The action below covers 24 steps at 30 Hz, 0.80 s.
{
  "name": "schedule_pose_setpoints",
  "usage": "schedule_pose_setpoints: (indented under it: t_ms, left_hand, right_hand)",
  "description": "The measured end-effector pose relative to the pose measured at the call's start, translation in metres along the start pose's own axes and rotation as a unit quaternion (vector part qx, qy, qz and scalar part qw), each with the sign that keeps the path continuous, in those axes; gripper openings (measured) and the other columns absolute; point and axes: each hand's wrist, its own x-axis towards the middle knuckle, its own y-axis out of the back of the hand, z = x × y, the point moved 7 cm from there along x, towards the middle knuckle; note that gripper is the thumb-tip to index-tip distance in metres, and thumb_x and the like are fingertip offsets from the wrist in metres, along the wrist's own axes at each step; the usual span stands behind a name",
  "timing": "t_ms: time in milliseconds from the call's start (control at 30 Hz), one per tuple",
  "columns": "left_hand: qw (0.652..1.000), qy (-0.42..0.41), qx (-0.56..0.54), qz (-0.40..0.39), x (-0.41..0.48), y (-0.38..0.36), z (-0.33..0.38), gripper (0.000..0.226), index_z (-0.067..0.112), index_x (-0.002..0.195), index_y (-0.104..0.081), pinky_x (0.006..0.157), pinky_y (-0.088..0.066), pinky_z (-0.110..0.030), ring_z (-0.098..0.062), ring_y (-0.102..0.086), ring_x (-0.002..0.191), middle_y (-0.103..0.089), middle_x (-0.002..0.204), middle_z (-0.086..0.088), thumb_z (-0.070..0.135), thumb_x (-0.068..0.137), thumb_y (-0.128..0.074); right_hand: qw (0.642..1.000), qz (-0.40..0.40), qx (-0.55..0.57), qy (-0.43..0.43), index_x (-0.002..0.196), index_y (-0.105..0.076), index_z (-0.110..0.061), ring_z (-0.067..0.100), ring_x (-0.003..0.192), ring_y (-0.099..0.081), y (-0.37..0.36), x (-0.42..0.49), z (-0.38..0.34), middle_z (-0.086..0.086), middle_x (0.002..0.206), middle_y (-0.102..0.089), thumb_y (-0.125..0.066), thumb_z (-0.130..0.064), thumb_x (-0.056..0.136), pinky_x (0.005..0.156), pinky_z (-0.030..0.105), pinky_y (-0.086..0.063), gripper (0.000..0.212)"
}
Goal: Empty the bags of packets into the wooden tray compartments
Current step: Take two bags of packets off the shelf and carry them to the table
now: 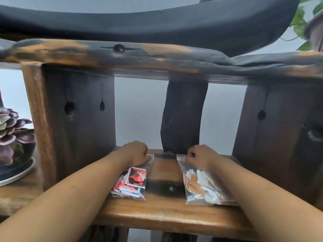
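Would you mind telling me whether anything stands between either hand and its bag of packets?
Nothing visible does: the left hand holds the top of the bag of red packets, and the right hand pinches the bag of pale packets.

On the brown wooden shelf (pixel 166 213) a clear plastic bag of red-and-black packets (pixel 130 184) lies left and a clear plastic bag of tan-and-white packets (pixel 204 187) right, apart, the left hand (pixel 136 152) gripping the first bag's far end, the right hand (pixel 199 156) the second's, a dark wooden post (pixel 181 116) behind the gap.
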Motion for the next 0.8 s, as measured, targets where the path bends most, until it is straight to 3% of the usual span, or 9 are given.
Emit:
schedule_pose_setpoints:
  t_ms: [100, 233, 367, 500, 667, 800]
  left_hand:
    - [1.0, -0.008, 0.004, -0.002, -0.009, 0.004, 0.005, 0.031, 0.019, 0.102, -0.067, 0.082, -0.05, -0.031, -0.018, -0.063, 0.088, -0.068, 0.104, -0.002, 0.045, 0.095, -0.052]
    - [0.999, -0.032, 0.021, 0.003, -0.027, 0.012, 0.016, 0.021, 0.023, 0.082, -0.054, 0.07, -0.041, -0.03, -0.02, -0.06, 0.08, -0.06, 0.087, 0.0, 0.033, 0.099, -0.048]
    - [0.999, -0.046, 0.021, 0.021, -0.047, 0.029, 0.024, 0.024, 0.024, 0.077, -0.052, 0.071, -0.046, -0.034, -0.026, -0.06, 0.082, -0.066, 0.092, -0.007, 0.027, 0.1, -0.044]
    - [0.997, -0.067, -0.022, 0.036, -0.071, 0.051, 0.037, 0.039, 0.024, 0.064, -0.045, 0.063, -0.036, -0.031, -0.022, -0.054, 0.071, -0.055, 0.072, -0.001, 0.031, 0.102, -0.046]
    - [0.987, -0.067, -0.118, 0.081, -0.098, 0.088, 0.051, 0.042, 0.024, 0.061, -0.042, 0.06, -0.034, -0.03, -0.02, -0.049, 0.067, -0.049, 0.066, 0.002, 0.028, 0.103, -0.047]
    - [0.981, -0.085, -0.149, 0.096, -0.126, 0.11, 0.061, 0.039, 0.018, 0.065, -0.048, 0.062, -0.037, -0.031, -0.02, -0.05, 0.069, -0.054, 0.071, -0.003, 0.03, 0.103, -0.049]
  right_hand:
    - [1.0, 0.009, 0.01, 0.003, 0.063, -0.048, -0.015, 0.02, 0.067, -0.052, 0.004, -0.008, -0.001, 0.003, 0.066, -0.052, -0.056, -0.027, 0.089, 0.061, 0.03, -0.037, 0.03]
    - [1.0, 0.008, 0.006, 0.001, 0.077, -0.067, -0.01, 0.023, 0.077, -0.063, 0.011, -0.024, -0.006, 0.008, 0.079, -0.067, -0.049, -0.023, 0.094, 0.072, 0.037, -0.051, 0.028]
    - [0.999, 0.035, 0.01, -0.001, 0.075, -0.062, -0.018, 0.022, 0.076, -0.061, 0.029, -0.043, -0.018, 0.004, 0.08, -0.065, -0.043, -0.024, 0.097, 0.065, 0.034, -0.047, 0.03]
    - [0.998, 0.048, 0.031, -0.005, 0.074, -0.058, -0.019, 0.022, 0.076, -0.06, 0.048, -0.065, -0.033, 0.004, 0.082, -0.065, -0.04, -0.023, 0.096, 0.065, 0.036, -0.045, 0.029]
    - [0.998, 0.057, 0.023, 0.0, 0.069, -0.048, -0.023, 0.024, 0.078, -0.059, 0.069, -0.095, -0.05, 0.003, 0.08, -0.061, -0.04, -0.022, 0.096, 0.061, 0.033, -0.04, 0.028]
    - [0.999, 0.051, 0.013, 0.01, 0.083, -0.058, -0.017, 0.025, 0.084, -0.058, 0.088, -0.122, -0.066, 0.007, 0.091, -0.065, -0.041, -0.023, 0.098, 0.069, 0.034, -0.044, 0.024]
